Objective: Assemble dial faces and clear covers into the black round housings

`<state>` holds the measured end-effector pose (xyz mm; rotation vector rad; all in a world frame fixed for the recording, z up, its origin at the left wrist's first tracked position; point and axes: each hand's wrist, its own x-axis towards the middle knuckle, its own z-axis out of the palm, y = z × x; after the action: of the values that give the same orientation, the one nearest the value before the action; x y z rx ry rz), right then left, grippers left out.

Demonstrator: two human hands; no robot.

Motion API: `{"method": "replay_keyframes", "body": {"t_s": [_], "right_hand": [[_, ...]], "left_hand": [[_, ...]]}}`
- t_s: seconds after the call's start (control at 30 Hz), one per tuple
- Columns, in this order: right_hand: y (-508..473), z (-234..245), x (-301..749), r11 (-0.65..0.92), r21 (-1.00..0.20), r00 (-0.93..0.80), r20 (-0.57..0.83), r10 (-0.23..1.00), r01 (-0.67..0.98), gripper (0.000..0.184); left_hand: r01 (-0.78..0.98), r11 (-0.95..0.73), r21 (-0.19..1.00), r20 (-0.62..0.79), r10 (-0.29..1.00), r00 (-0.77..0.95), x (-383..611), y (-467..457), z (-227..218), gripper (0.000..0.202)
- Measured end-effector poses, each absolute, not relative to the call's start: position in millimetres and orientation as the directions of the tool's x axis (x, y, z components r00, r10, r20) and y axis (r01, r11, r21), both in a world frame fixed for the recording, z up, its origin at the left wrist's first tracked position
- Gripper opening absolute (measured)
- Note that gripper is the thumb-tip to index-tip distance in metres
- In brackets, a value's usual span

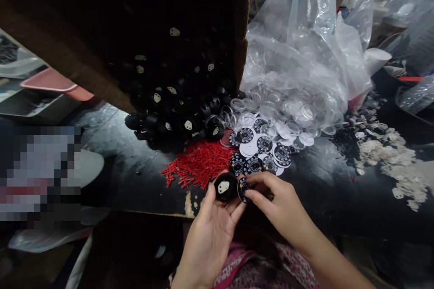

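Note:
My left hand (pixel 212 228) is wrapped around a round black plastic housing (pixel 230 191) that has a pale, shield-shaped plate in its middle. Between thumb and fingertips, my right hand (pixel 274 194) pinches a black dial disc (pixel 242 188) with white markings, tilted on edge just right of the housing. Just beyond both hands lies a heap of red pointers (pixel 203 162). To its right, loose dial discs (pixel 264 144) are piled, some showing black printed faces and others white backs.
A large cardboard box (pixel 61 58) lies open, black housings (pixel 183 122) spilling out. Clear rings (pixel 288 108) spill from a plastic bag (pixel 305 49). Small off-white plates (pixel 386 153) are heaped at right. A pink tray (pixel 50 80) stands at left. The table's front edge (pixel 152 212) runs below my hands.

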<state>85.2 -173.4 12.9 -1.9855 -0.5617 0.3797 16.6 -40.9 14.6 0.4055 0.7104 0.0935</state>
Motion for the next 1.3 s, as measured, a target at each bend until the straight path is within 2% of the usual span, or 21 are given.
{"method": "replay_keyframes", "body": {"t_s": [0.1,0.3,0.37,0.53,0.67,0.83,0.97,1.1,1.17,1.23,1.3], "right_hand": [[-174,16,87,-0.405,-0.907,0.890,-0.089,0.446,0.113,0.018],[-169,30,85,-0.312,-0.936,0.882,-0.001,0.471,0.166,0.008],[-166,31,84,-0.313,-0.943,0.892,-0.044,0.450,0.111,0.004],[-163,30,88,-0.293,-0.950,0.859,-0.241,0.452,-0.112,0.011],[-164,29,91,-0.244,-0.950,0.837,-0.291,0.463,-0.195,0.016],[-169,25,91,-0.390,-0.921,0.851,-0.228,0.473,-0.030,0.018],[-169,23,83,-0.404,-0.915,0.821,-0.218,0.528,0.017,0.009],[-163,26,77,-0.410,-0.902,0.758,-0.172,0.628,0.135,0.017],[-154,28,82,-0.406,-0.881,0.701,-0.130,0.701,0.243,0.014],[-141,28,92,-0.463,-0.772,0.664,-0.073,0.745,0.435,0.008],[-126,26,102,-0.561,-0.529,0.653,-0.018,0.757,0.636,0.011]], "left_hand": [[0.073,0.903,0.424,-0.589,0.213,0.779,13,-41,9,0.034],[0.136,0.796,0.589,-0.576,0.296,0.762,6,-51,6,0.035],[0.166,0.766,0.620,-0.562,0.286,0.776,3,-54,5,0.034],[0.239,0.596,0.766,-0.475,0.275,0.836,-1,-51,-9,0.038],[0.229,0.579,0.782,-0.442,0.258,0.859,-3,-47,-16,0.036],[0.209,0.542,0.814,-0.395,0.253,0.883,-2,-48,-14,0.038],[0.269,0.481,0.835,-0.425,0.252,0.869,-4,-45,-8,0.033],[0.311,0.321,0.894,-0.414,0.332,0.847,-16,-28,-6,0.027],[0.317,0.298,0.900,-0.419,0.401,0.814,-23,-17,-8,0.028],[0.294,0.353,0.888,-0.439,0.466,0.768,-27,-8,-10,0.033],[0.247,0.454,0.856,-0.473,0.499,0.726,-28,-4,-10,0.036]]}}
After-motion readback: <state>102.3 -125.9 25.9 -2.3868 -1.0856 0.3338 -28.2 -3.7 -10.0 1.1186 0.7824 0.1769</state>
